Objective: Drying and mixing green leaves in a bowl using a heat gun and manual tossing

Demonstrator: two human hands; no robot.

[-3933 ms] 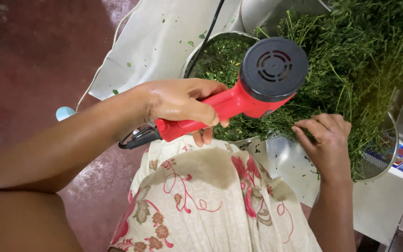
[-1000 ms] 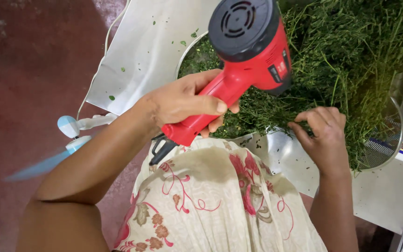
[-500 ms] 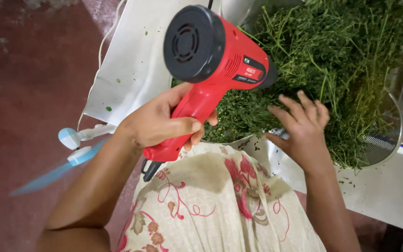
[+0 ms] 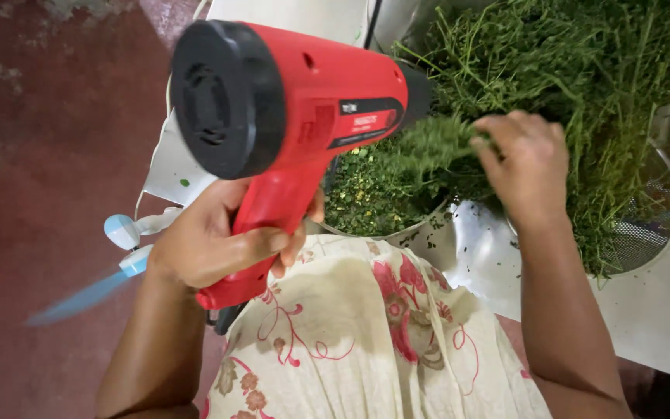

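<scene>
Both hands work over a white bench (image 4: 653, 310) above a red floor (image 4: 40, 194): left hand (image 4: 211, 237) clenched around a red heat gun (image 4: 288, 116), right hand (image 4: 525, 167) pinching green herb sprigs (image 4: 436, 143) from the far pile.

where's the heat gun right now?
Head view, left of centre: the red heat gun is gripped by its handle in the left hand, its nozzle pointing right at the sprig of green herbs that the right hand holds over the metal bowl.
</scene>
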